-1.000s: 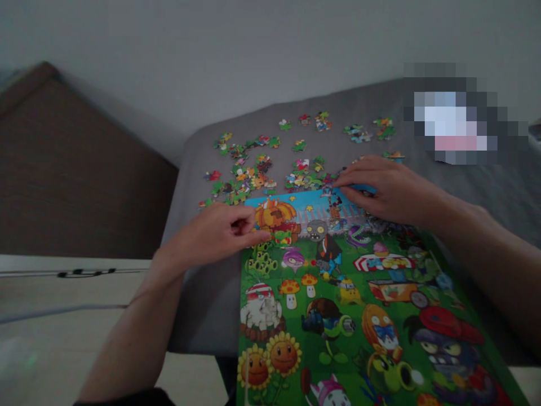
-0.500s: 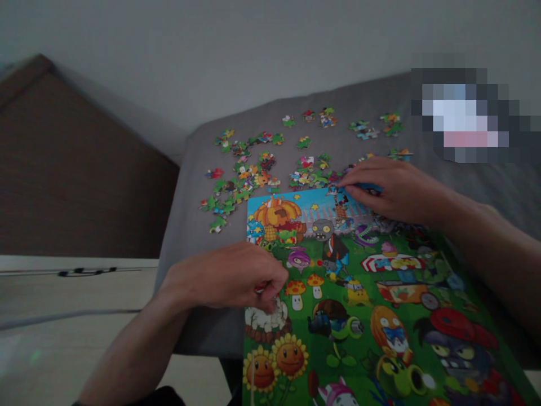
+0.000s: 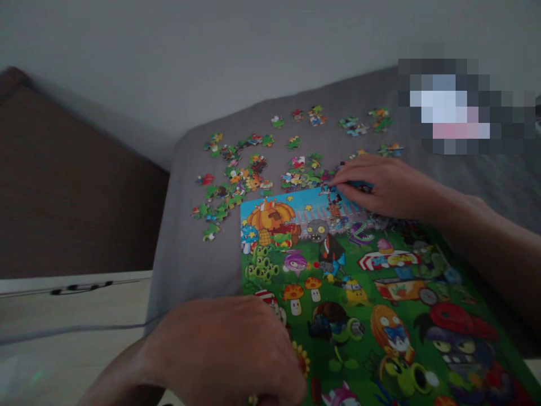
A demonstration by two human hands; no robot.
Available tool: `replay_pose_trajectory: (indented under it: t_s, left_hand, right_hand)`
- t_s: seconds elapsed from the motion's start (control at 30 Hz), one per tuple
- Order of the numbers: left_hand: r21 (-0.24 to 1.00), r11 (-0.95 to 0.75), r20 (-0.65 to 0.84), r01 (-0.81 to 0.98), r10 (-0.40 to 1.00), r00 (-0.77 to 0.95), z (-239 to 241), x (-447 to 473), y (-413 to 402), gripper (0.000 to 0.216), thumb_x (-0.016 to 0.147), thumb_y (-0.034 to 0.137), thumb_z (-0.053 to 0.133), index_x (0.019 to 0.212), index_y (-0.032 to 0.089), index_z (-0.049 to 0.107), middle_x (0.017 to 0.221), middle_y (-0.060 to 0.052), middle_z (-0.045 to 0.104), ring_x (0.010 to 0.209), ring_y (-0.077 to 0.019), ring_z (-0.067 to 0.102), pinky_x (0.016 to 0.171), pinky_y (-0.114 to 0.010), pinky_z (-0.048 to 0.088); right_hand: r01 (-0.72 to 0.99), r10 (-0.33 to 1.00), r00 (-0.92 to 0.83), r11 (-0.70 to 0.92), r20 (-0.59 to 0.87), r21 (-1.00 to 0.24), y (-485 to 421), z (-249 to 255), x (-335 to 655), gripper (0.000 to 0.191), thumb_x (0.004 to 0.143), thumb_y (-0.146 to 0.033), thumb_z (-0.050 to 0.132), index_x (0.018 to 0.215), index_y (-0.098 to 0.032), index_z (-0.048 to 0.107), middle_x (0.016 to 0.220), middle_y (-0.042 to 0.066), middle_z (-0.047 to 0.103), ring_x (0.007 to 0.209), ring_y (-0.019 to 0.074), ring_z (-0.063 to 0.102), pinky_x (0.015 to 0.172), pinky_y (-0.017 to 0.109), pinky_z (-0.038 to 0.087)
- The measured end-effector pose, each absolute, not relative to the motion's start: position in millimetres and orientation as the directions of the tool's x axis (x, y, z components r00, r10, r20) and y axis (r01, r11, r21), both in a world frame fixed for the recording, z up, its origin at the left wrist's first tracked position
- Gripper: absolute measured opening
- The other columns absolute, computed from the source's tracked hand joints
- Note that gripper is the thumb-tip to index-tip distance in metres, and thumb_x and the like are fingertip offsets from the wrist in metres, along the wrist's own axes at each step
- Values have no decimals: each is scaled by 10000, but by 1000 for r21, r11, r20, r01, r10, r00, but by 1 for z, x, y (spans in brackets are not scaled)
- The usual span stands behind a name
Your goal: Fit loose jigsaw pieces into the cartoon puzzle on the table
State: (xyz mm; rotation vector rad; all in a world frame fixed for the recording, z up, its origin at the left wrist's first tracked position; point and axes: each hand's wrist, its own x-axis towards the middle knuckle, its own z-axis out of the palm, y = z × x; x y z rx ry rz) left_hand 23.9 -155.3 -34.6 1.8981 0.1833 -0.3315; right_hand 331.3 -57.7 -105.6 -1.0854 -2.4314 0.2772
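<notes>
The puzzle (image 3: 359,293) is largely assembled on the grey bed (image 3: 186,248); loose pieces (image 3: 236,180) lie scattered at 11 o'clock. The right hand (image 3: 380,186) is laid flat, fingers narrow, on its top edge. The left hand (image 3: 228,349) covers its lower-left corner; its grip cannot be told.

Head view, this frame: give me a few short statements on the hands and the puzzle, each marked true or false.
1. The right hand rests on the far edge of the puzzle picture. True.
2. The left hand lies among the loose pieces. False: it is at the picture's near left edge.
3. The loose pieces lie beyond the picture on the grey cloth. True.
4. The hands touch each other. False: they are well apart.
</notes>
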Motion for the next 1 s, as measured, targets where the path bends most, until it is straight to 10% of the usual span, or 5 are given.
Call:
replay_pose_trajectory:
  t_s: [0.27, 0.63, 0.7, 0.87, 1.0]
  left_hand:
    - [672, -523, -514, 525, 181, 838, -42, 27, -155, 233, 705, 16, 615, 649, 227, 531, 596, 71, 607, 537, -129, 495, 498, -307, 285]
    - [774, -401, -506, 490, 75, 860, -41, 26, -140, 267, 755, 17, 729, 695, 209, 554, 649, 81, 603, 622, -95, 558, 550, -242, 346]
    - [842, -292, -433, 454, 140, 891, -37, 19, -128, 295, 814, 68, 767, 693, 199, 531, 651, 88, 567, 608, -74, 527, 565, -219, 364]
    - [790, -428, 118, 438, 808, 577, -43, -5, -98, 398, 876, 155, 737, 671, 218, 403, 630, 84, 407, 559, -95, 370, 523, -250, 308]
    - [751, -595, 424, 288, 768, 481, -59, -13, -82, 259, 827, 269, 828, 871, 256, 573, 847, 26, 581, 807, -165, 568, 749, -305, 493]
  right_hand:
    - [647, 737, -598, 676, 316, -351, -57, -106, 332, 280, 990, -298, 488, 1035, -301, 764, 1043, 53, 790, 1013, 290, 730, 929, 491, 581]
    - [643, 729, -602, 684, 324, -344, -57, -106, 332, 286, 1005, -307, 467, 1030, -293, 752, 1050, 61, 779, 1023, 283, 727, 936, 478, 572]
    - [641, 726, -604, 687, 329, -342, -58, -106, 333, 287, 1004, -310, 468, 1031, -291, 753, 1050, 62, 780, 1015, 283, 727, 929, 472, 571]
    - [638, 723, -603, 691, 337, -341, -57, -107, 334, 301, 1004, -320, 474, 1041, -259, 766, 1043, 81, 785, 986, 282, 731, 902, 450, 567]
    - [631, 719, -597, 695, 356, -346, -57, -109, 335, 298, 1000, -320, 490, 1033, -242, 776, 1013, 85, 786, 972, 268, 731, 888, 421, 562]
